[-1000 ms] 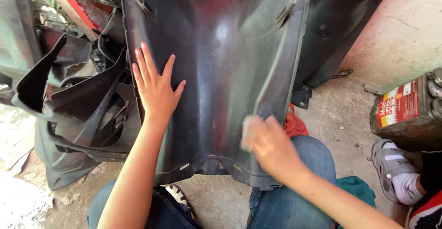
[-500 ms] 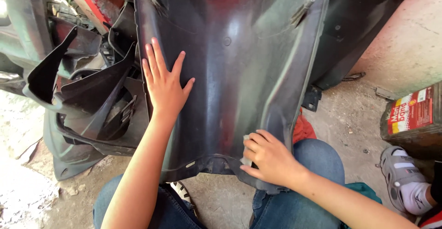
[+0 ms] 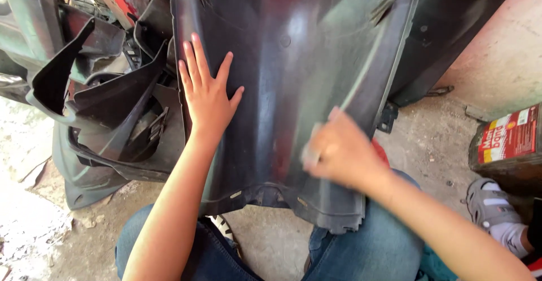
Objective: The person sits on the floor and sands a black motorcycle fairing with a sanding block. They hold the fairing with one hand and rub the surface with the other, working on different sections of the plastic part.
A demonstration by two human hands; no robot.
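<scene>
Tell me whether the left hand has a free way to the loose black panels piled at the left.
Probably yes: the left hand lies flat on the large dark panel, holding nothing, and the black panels lie just beside it with nothing between.

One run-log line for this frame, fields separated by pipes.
left hand flat on dark plastic panel | right hand blurred, small pale piece against panel | panel on knees | can at right

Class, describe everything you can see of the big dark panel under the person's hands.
The dark panel is a large, glossy black moulded piece, seemingly plastic, with raised ribs, small tabs and a ragged lower edge. It leans up from the person's knees towards more dark parts behind. The left hand lies flat on it, fingers spread. The right hand, blurred, presses something small and pale against its lower right part.
</scene>
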